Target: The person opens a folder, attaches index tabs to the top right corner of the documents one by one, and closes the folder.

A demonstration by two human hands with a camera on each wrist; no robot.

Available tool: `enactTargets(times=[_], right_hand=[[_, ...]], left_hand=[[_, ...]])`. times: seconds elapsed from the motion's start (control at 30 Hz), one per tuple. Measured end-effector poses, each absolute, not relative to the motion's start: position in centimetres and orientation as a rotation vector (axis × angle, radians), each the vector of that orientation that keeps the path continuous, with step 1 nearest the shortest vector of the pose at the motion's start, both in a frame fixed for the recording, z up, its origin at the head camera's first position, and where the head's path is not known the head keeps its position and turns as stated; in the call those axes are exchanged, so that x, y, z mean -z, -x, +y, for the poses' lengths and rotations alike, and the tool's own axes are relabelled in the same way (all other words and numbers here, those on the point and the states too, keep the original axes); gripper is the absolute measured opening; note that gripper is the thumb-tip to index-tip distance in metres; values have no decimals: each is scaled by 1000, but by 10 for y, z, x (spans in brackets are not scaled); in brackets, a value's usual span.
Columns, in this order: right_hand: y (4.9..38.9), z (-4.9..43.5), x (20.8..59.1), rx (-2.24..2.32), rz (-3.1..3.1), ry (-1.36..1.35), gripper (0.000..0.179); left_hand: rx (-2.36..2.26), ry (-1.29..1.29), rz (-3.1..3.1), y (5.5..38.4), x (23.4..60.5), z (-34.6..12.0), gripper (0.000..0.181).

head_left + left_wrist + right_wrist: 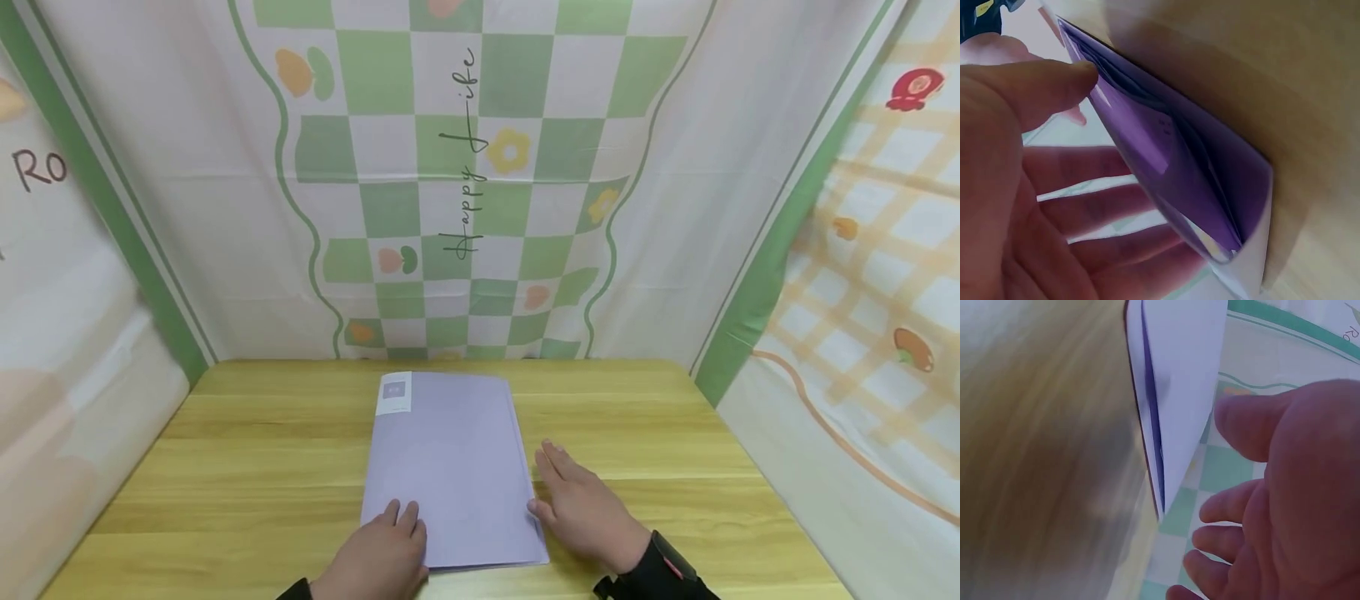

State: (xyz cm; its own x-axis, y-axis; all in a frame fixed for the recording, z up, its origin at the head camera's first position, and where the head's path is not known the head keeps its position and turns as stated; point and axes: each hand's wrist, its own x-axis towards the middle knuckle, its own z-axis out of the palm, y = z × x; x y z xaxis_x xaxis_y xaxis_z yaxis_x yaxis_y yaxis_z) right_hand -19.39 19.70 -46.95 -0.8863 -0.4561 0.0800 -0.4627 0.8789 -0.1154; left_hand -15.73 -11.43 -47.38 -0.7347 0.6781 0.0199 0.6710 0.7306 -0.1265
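Note:
A lavender folder (457,467) lies closed on the wooden table, with a white label (393,403) at its far left corner. My left hand (378,554) rests on the near left part of its cover. In the left wrist view the thumb (1075,78) is at the rim of the folder's gaping edge, where inner sleeves (1147,131) show, and the other fingers extend along the outside of the cover. My right hand (588,510) is beside the right edge, fingers extended and thumb right at that edge. The right wrist view shows the folder's side (1154,406) slightly parted.
The wood-grain table (247,467) extends to both sides of the folder. A green-checked cloth (442,208) hangs behind it, and more patterned cloth (862,333) hangs at the right. A black band (663,562) is on my right wrist.

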Motion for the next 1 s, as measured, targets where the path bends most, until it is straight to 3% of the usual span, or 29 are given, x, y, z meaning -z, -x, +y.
enactTargets(times=[0.17, 0.4, 0.63, 0.77, 0.9, 1.0], right_hand=[[194, 196, 467, -180, -2970, -813, 56], [199, 194, 475, -125, -2954, -960, 53], [209, 185, 482, -230, -2592, -1251, 50], [211, 173, 484, -493, -2538, -1286, 34], [207, 160, 484, -731, -2580, -1288, 41], [204, 152, 483, -692, -2629, -1282, 57]], left_hand=[[-154, 1129, -2891, 157, 473, -115, 45], [-97, 1148, -2831, 155, 474, -117, 38], [-31, 1211, -2749, 156, 470, -123, 52], [19, 1229, -2672, 158, 469, -127, 58], [75, 1217, -2652, 157, 467, -131, 62], [149, 1185, -2685, 154, 463, -133, 69]])
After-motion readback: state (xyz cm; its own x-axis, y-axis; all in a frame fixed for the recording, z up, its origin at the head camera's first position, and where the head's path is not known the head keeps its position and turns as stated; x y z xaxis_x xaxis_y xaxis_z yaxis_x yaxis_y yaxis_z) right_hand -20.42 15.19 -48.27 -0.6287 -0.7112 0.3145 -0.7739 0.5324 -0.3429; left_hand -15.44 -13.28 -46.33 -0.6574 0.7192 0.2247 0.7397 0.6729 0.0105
